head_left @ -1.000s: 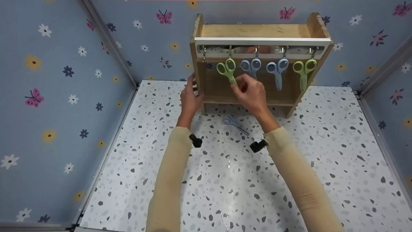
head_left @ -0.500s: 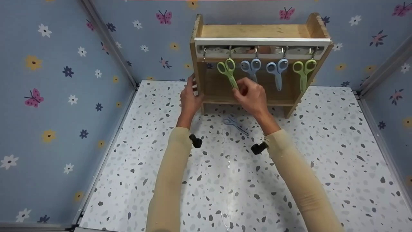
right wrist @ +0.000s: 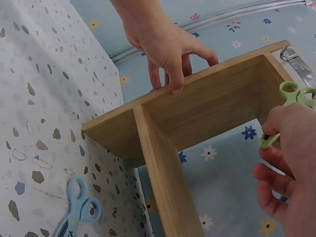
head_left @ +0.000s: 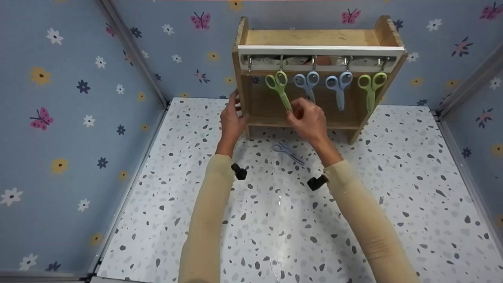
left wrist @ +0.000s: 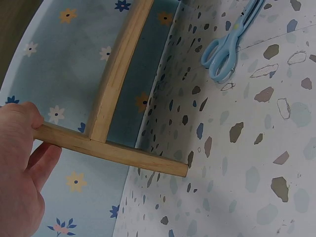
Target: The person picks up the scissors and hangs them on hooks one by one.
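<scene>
My left hand (head_left: 232, 120) grips the left side panel of a wooden shelf (head_left: 310, 37), thumb on one face and fingers on the other; this hand (left wrist: 19, 168) also shows in the left wrist view. My right hand (head_left: 308, 118) pinches the lower end of green scissors (head_left: 281, 88), whose handle loop hangs on the second hook from the left. In the right wrist view my right hand (right wrist: 291, 163) partly covers those green scissors (right wrist: 270, 141). Blue scissors (head_left: 308, 84) hang just beside, partly behind the right hand.
More blue scissors (head_left: 340, 88) and green scissors (head_left: 370, 88) hang on hooks to the right. The leftmost hook (head_left: 249, 65) carries nothing. Another pair of blue scissors (head_left: 289, 152) lies on the speckled tabletop (head_left: 275, 220) before the shelf. Patterned walls (head_left: 70, 137) enclose the space.
My right hand has shifted slightly down and to the right, and the lower end of the green scissors has swung a little rightward with it. My left hand stays in place.
</scene>
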Action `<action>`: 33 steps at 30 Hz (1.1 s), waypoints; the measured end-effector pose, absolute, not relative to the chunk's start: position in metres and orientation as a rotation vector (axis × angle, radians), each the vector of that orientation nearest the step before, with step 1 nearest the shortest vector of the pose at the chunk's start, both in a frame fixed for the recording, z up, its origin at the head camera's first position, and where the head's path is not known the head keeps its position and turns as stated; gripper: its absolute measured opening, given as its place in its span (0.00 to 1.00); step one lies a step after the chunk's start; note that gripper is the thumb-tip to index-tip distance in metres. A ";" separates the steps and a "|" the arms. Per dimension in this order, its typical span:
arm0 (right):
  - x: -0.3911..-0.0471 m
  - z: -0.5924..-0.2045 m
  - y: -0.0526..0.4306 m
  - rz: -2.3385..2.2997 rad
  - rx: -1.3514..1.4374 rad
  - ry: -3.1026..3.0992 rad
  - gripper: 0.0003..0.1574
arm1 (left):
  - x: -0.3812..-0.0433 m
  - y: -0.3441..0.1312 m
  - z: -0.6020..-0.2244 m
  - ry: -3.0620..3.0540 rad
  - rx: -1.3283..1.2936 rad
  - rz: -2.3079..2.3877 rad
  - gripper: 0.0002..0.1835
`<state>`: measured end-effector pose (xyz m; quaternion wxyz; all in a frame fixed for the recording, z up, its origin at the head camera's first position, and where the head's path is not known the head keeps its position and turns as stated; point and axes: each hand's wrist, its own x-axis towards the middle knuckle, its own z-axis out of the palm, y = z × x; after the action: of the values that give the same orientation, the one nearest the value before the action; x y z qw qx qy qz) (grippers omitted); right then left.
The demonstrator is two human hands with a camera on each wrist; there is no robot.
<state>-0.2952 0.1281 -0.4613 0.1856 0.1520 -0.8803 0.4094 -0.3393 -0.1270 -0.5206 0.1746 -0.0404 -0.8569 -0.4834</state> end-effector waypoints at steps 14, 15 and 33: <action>-0.292 -0.471 0.130 1.185 0.363 -2.526 0.14 | -0.339 -0.127 -0.521 -2.432 -0.110 -1.409 0.45; -0.291 -0.471 0.130 1.188 0.365 -2.526 0.14 | -0.339 -0.127 -0.521 -2.433 -0.109 -1.404 0.44; -0.291 -0.481 0.128 1.197 0.418 -2.501 0.13 | -0.340 -0.127 -0.522 -2.416 -0.128 -1.398 0.43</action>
<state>-0.2914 0.1277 -0.4815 0.1679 0.1468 -0.8793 0.4209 -0.3395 -0.1271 -0.5221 0.1731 -0.0451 -0.8516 -0.4928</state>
